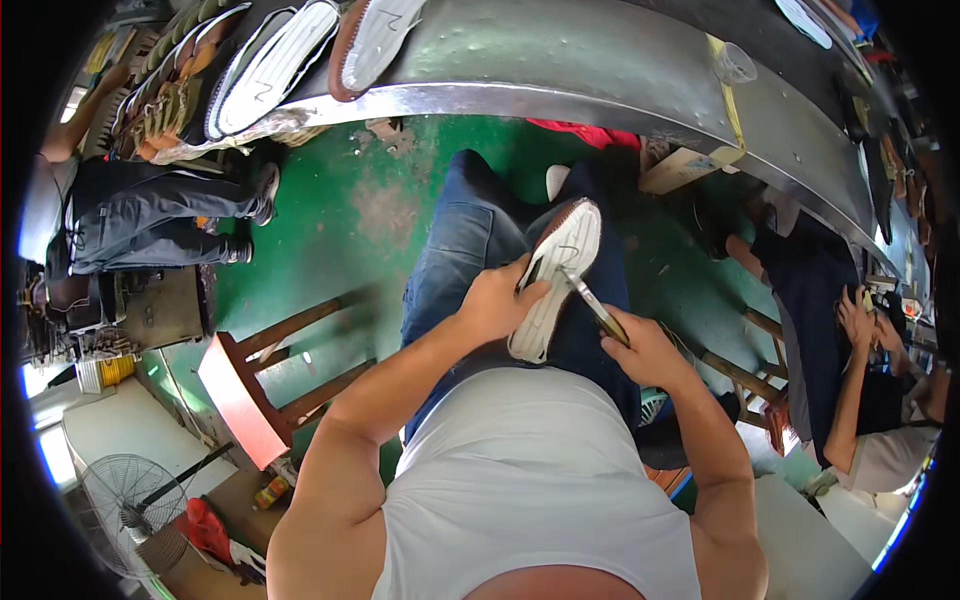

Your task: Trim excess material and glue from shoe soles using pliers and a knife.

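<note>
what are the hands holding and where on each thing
The left hand grips the shoe, sole up on the lap, by its side edge near the middle. The right hand holds a slim tool by its handle end, tip on the sole.

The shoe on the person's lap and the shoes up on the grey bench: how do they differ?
The lap shoe is gripped by the left hand, while the bench shoes lie untouched. The right hand sets a thin tool against the lap shoe; nothing touches the bench shoes. Both show white soles facing up, with brown edges.
</note>
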Demonstrator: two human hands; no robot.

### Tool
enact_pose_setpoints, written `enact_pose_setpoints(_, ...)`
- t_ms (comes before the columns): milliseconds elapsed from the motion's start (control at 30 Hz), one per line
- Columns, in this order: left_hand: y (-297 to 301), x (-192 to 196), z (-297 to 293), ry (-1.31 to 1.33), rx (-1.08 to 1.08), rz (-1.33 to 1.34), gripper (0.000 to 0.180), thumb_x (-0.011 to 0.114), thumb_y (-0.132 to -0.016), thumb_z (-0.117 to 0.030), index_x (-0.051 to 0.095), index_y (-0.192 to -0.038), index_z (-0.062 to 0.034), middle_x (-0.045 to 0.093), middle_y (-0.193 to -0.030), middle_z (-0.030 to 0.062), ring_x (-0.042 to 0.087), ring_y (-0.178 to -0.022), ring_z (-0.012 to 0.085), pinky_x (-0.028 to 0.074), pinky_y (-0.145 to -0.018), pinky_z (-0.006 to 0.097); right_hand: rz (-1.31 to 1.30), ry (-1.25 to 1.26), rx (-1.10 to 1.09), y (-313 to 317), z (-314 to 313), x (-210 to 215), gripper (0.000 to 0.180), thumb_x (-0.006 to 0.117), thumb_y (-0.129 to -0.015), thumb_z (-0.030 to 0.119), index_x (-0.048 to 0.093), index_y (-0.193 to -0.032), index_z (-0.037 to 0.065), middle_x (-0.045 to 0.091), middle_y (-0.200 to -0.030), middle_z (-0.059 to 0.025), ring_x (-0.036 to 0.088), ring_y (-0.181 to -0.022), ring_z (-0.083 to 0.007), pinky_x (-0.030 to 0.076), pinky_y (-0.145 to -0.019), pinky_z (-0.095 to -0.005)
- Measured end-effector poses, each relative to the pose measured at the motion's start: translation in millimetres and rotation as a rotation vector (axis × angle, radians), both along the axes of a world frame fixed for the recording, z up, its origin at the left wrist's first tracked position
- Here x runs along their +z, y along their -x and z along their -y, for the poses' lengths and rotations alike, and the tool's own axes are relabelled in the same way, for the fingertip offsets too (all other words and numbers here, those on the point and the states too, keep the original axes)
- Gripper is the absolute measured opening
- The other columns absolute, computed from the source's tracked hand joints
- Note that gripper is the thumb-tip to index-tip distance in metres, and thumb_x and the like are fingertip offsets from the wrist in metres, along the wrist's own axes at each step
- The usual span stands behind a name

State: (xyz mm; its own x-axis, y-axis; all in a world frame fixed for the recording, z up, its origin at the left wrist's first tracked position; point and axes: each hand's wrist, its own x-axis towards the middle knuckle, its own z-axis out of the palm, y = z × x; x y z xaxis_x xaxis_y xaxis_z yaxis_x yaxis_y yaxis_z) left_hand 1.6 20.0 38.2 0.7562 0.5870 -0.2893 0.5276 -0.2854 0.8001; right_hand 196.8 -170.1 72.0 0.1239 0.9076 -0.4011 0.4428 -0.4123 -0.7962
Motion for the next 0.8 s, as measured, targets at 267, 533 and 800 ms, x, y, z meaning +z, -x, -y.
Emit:
enact_pose_setpoints(267,-7.7,-19.9,14.2,-0.315,-0.006,0.02,0.035,0.052,-0.098,-0.021,0.062,-0.121,0.0044,0.068,-0.088,0.0276,0.068,-0.08,0.0425,0.054,-0.073,0.048,0.146,0.251,0.285,-20.5,-54.4,47.5,0.034,0.063,-0.09,0.017,0.057,-0.117,-0.002,0.065,-0.089,-0.0199,0.064,-0.086,-0.0352,0.051,-0.078,-0.0416)
enact_pose_setpoints(533,-19.0,-6.4,4.0,-0.055,0.084,-0.039,0.042,0.047,-0.103,-0.034,0.066,-0.104,0.0036,0.068,-0.08,0.0237,0.069,-0.081,0.0377,0.054,-0.075,0.044,-0.196,0.694,0.263,-57.5,-94.2,63.9,0.028,0.058,-0.095,0.025,0.061,-0.099,-0.002,0.067,-0.086,-0.0121,0.065,-0.078,-0.0178,0.051,-0.065,-0.0365)
enact_pose_setpoints(800,-31.6,-60.0,-0.4,1.14,0.591,0.125,0.062,0.033,-0.106,-0.051,0.056,-0.133,-0.0002,0.065,-0.12,0.0151,0.062,-0.109,0.0235,0.048,-0.099,0.038,0.277,0.31,0.465,-31.0,-94.7,21.4,0.027,0.061,-0.094,0.025,0.063,-0.095,-0.002,0.067,-0.085,-0.0222,0.065,-0.082,-0.0397,0.051,-0.074,-0.0458)
